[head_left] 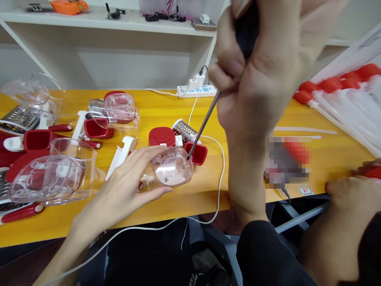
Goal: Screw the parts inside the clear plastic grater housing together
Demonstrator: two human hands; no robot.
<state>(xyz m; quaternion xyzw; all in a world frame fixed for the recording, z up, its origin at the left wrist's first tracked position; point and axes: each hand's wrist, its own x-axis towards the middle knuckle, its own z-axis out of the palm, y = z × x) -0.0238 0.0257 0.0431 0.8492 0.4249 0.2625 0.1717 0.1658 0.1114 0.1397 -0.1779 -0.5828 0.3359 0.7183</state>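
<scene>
A clear plastic housing (174, 171) with an oval base facing up is gripped by my left hand (131, 178), thumb along its near side and fingers along its far side. A small screw head shows near the base's front edge. My right hand (253, 67) is wrapped round the black handle of a screwdriver (207, 117), whose tip meets the right rim of the base. Just behind the housing lie a red lid-like part (162, 137), a metal grater drum (185, 131) and a red hopper (199, 154).
More clear housings (50, 178), red parts and white handles (122, 155) cover the left side. A white cable (222, 167) runs from a power strip (198, 91). Red-capped clear items (336, 85) stand right, near another person's hand (351, 186).
</scene>
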